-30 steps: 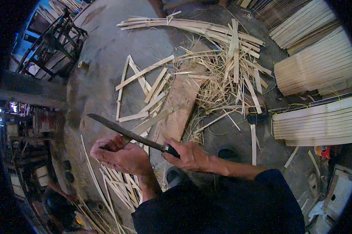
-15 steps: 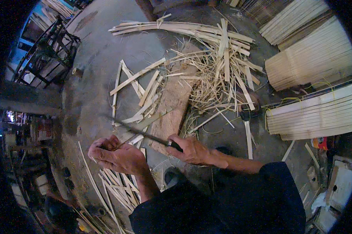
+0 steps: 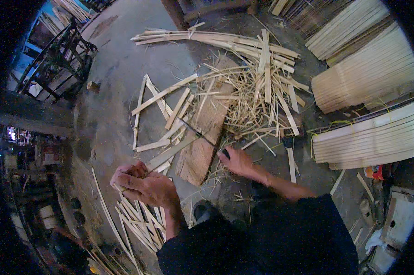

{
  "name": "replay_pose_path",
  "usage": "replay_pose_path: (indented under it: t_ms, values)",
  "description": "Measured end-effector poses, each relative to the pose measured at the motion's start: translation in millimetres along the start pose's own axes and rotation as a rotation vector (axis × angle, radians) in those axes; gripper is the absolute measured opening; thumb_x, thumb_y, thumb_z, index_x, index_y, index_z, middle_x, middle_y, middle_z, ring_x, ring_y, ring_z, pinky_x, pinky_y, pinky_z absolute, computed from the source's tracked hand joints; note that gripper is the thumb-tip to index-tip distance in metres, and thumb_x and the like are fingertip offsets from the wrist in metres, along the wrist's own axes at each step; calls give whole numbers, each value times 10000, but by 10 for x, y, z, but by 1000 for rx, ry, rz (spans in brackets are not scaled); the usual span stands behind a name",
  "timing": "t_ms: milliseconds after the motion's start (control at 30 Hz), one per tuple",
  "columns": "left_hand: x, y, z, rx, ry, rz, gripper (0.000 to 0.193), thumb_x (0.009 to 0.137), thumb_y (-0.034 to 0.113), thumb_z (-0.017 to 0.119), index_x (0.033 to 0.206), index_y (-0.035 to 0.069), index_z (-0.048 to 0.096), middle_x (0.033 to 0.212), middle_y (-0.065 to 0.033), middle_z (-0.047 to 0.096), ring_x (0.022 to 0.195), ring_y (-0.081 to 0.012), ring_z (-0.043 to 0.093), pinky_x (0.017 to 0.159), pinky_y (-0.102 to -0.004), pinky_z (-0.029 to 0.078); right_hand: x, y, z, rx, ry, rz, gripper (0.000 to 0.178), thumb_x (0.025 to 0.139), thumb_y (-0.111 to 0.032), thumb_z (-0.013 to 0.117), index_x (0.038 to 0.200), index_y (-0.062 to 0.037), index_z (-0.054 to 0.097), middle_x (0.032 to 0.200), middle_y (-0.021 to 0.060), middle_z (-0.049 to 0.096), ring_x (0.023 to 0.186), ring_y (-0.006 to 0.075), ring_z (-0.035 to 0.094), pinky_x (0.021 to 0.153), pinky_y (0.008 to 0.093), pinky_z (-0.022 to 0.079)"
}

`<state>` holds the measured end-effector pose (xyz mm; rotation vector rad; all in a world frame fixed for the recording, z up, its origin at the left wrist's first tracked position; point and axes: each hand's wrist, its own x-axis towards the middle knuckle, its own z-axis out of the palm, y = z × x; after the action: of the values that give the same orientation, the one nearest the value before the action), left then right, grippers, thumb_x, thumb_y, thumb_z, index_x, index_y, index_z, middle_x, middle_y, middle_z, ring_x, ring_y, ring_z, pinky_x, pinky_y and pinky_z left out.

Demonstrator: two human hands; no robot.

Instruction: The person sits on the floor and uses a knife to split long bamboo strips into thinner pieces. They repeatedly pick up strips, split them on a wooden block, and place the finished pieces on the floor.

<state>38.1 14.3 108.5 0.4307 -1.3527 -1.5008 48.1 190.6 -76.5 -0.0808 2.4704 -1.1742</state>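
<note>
My left hand (image 3: 147, 187) is closed around a flat bamboo strip (image 3: 171, 153), which points up and right toward a thick wooden plank (image 3: 192, 166). The strip's far end lies over the plank's left side. In my right hand (image 3: 240, 163), fingers wrapped round its dark handle, is a knife (image 3: 202, 135). Its narrow blade reaches up and left across the plank, above the strip; I cannot tell whether blade and plank touch. Cut bamboo strips (image 3: 163, 104) lie left of the plank, and a heap of thin shavings (image 3: 250, 101) spreads over its far right side.
A long bundle of strips (image 3: 202, 37) lies at the far side. On the right stand stacked slatted bamboo panels (image 3: 369, 133). More loose strips (image 3: 136, 224) are on the floor below my left hand. My dark shoe (image 3: 204, 211) is near the plank's close end.
My right hand has moved slightly right and up with the knife, so the blade has drawn away from my left hand and the strip. My left hand has shifted a little right.
</note>
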Motion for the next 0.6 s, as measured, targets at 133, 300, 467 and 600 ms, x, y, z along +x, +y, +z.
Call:
replay_pose_path:
  t_ms: [133, 300, 467, 600]
  values:
    - [94, -118, -64, 263, 21, 129, 279, 976, 345, 438, 816, 116, 432, 742, 4, 423, 663, -108, 392, 593, -262, 331, -32, -124, 7, 78, 20, -116, 473, 906, -460, 471, 1057, -16, 535, 857, 288, 610, 811, 453, 596, 689, 498, 477]
    - [61, -121, -91, -3, -45, 92, 280, 982, 338, 424, 875, 82, 457, 772, -20, 456, 697, -128, 419, 633, -289, 362, -86, 185, 136, 142, 243, -67, 460, 904, -459, 482, 1000, -12, 536, 804, 274, 604, 772, 456, 594, 666, 498, 464]
    - [173, -406, -466, 194, -91, 108, 216, 976, 275, 426, 954, 64, 467, 852, -39, 492, 790, -162, 462, 782, -320, 370, -409, -645, -48, 314, 132, -342, 386, 883, -416, 550, 980, -43, 528, 726, 208, 601, 675, 416, 599, 575, 436, 460]
    - [57, -239, -270, 116, -3, 86, 282, 994, 303, 371, 898, 49, 448, 819, -48, 468, 750, -161, 435, 720, -307, 359, -584, -965, -109, 229, -32, -442, 381, 880, -394, 564, 1033, -49, 517, 716, 213, 599, 680, 410, 603, 573, 452, 456]
